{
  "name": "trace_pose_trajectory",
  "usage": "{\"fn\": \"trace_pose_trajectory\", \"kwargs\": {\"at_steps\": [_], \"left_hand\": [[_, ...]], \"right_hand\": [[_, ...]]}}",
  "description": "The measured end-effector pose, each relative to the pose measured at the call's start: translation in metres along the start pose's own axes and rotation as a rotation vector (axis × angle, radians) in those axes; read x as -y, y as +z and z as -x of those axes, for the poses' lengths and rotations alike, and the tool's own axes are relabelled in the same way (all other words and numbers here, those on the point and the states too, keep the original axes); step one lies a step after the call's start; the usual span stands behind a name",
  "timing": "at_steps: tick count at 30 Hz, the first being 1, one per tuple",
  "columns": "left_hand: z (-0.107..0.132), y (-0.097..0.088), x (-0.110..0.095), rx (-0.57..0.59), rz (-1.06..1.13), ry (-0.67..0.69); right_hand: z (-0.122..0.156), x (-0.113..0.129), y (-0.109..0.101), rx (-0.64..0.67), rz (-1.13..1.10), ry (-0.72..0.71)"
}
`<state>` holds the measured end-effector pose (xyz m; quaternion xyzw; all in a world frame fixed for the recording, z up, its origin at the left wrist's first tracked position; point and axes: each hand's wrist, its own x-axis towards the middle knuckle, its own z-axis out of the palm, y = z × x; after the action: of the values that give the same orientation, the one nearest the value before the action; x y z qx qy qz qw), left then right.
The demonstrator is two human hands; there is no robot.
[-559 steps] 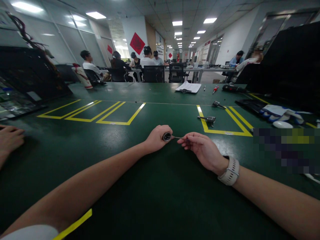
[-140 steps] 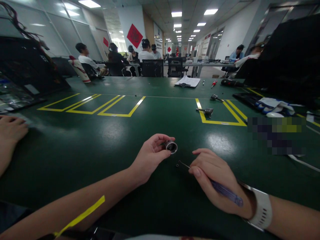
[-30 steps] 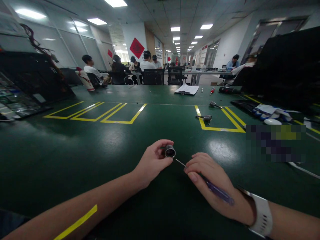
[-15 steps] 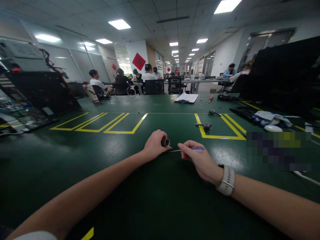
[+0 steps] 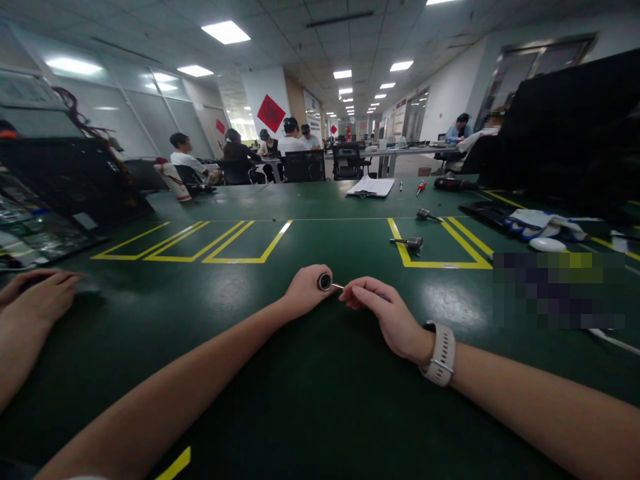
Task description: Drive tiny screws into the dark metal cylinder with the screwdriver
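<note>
My left hand (image 5: pixel 306 291) is closed around a dark hollow cylinder (image 5: pixel 325 282), whose round metal-rimmed end points towards me. Opposite it, my right hand (image 5: pixel 383 308) grips a screwdriver; its handle is mostly hidden by my fingers. The thin metal shaft (image 5: pixel 338 286) of the screwdriver reaches left to the side of the cylinder; whether the tip touches or enters it cannot be made out. Both hands are just above the green table (image 5: pixel 320 400).
Two dark metal parts with shafts (image 5: pixel 413 244) (image 5: pixel 425 214) lie ahead to the right. Farther back are a clipboard with papers (image 5: pixel 371 187), a red screwdriver (image 5: pixel 421 187) and a power drill (image 5: pixel 455 184). Another person's hands (image 5: pixel 37 300) rest at the left. Gloves (image 5: pixel 543 223) lie right.
The screwdriver shaft has moved up and left to the cylinder's side as my right hand came closer. The cylinder's opening has turned more towards me. Another person's hands have appeared at the left.
</note>
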<state>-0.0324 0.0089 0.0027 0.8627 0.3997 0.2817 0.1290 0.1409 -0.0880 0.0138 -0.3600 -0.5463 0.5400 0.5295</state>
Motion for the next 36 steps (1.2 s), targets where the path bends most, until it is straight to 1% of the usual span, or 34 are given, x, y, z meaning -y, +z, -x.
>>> {"fn": "trace_pose_trajectory", "kwargs": {"at_steps": [5,15,19,25,28,31,34,36], "left_hand": [[0.0014,0.0016,0.0006,-0.051,0.009,0.017],[0.0022,-0.0008,-0.0043,-0.062,0.074,0.1],[0.0031,-0.0021,-0.0046,-0.06,0.14,0.097],[0.0044,-0.0023,-0.0056,-0.012,0.263,0.116],[0.0048,-0.0013,-0.0046,-0.02,0.22,0.12],[0.0047,-0.0002,-0.0031,-0.064,0.105,0.091],[0.0047,-0.0001,-0.0027,-0.085,0.017,0.08],[0.005,-0.0007,-0.0032,-0.086,0.011,0.098]], "right_hand": [[-0.0022,-0.0039,-0.0015,-0.022,0.031,0.014],[-0.0012,-0.002,0.0021,0.004,-0.001,0.078],[-0.0019,-0.0001,0.0008,0.017,-0.074,0.117],[-0.0044,0.0007,-0.0047,0.033,-0.213,0.168],[-0.0036,0.0003,-0.0032,0.019,-0.201,0.15],[-0.0023,-0.0011,-0.0009,0.001,-0.152,0.112],[-0.0021,-0.0032,-0.0004,0.014,-0.11,0.116],[-0.0025,-0.004,-0.0013,0.029,-0.109,0.117]]}}
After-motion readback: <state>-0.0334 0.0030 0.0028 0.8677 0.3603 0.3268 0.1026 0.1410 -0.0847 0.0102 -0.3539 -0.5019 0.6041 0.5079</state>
